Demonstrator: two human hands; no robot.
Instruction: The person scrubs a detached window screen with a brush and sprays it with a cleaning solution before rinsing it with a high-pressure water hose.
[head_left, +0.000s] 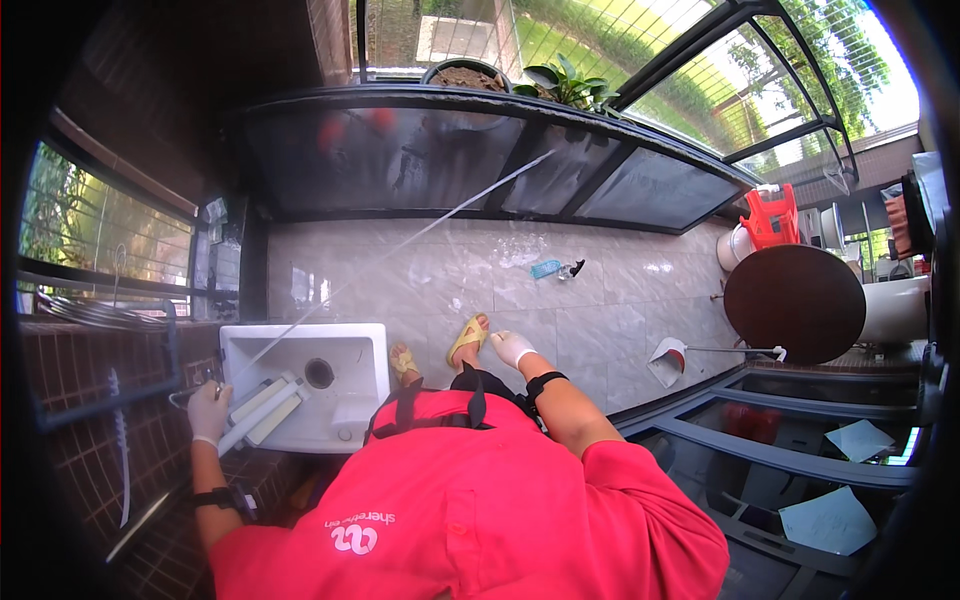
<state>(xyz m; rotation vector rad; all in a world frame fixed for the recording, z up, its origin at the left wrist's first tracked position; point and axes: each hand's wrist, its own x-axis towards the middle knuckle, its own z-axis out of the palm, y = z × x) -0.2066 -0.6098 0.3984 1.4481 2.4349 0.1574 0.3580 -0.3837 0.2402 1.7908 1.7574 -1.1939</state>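
My left hand [208,412], in a white glove, is closed round a small metal nozzle [218,386] at the left edge of the white sink [376,390]. A thin pale streak [470,204], apparently a water jet, runs from there across the floor to the dark-framed glass panel [430,160]. Long white and cream pieces [262,412], of a kind I cannot make out, lie in the sink beside that hand. My right hand [512,347], also gloved, is held over the tiles with its fingers curled together and nothing visible in them.
A blue spray bottle [546,268] with a black head lies on the tiled floor [620,315] near white suds. At right are a white long-handled dustpan [666,364], a round dark table [795,305] and a red chair [770,213]. Potted plants [568,84] stand behind the panel.
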